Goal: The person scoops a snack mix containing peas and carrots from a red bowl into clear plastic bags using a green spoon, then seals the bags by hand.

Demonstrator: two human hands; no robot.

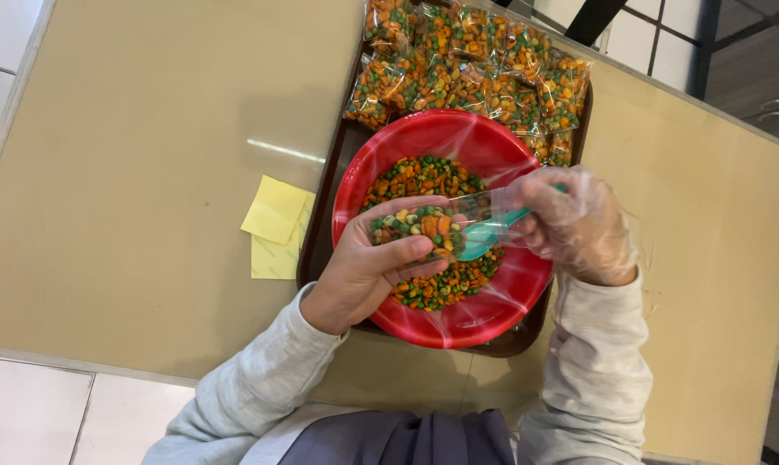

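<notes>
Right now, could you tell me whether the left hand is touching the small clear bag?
Touching: the head view shows the left hand gripping the small clear bag, thumb across it.

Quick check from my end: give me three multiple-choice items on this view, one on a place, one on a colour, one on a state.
1. Where do the filled packets lie?
A. on the yellow notes
B. on the tray beyond the bowl
C. in the bowl

2. What colour is the bowl?
A. red
B. blue
C. white

3. The bag in the left hand is:
A. empty
B. sealed
C. partly filled, spoon inside

Answers: 1 B, they are stacked at the tray's far end. 2 A, its rim is red. 3 C, the right hand holds the spoon in its open mouth.
</notes>
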